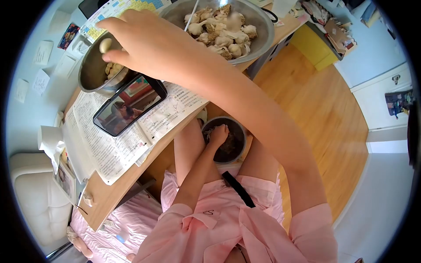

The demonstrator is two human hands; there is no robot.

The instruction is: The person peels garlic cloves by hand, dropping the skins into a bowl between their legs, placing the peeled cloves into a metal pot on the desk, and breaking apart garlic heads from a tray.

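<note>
My right hand (133, 41) reaches over a steel bowl (86, 70) at the upper left, thumb and fingers spread. A peeled garlic clove (105, 45) shows just off the thumb tip, above other peeled cloves (113, 70) in that bowl. Down between my knees, my left hand (219, 135) is closed inside a dark-looking pot (237, 147) with papery scraps at its bottom; what the fingers hold is hidden. Whole garlic bulbs (221, 37) fill a wide metal basin (263, 37) at the top, beyond my right forearm.
A phone (129, 105) showing a picture leans against the steel bowl, over open printed pages (101, 147) on the wooden desk (98, 206). A tissue roll (50, 138) and a picture frame (66, 182) are at the left. A yellow bin (313, 48) stands at the upper right.
</note>
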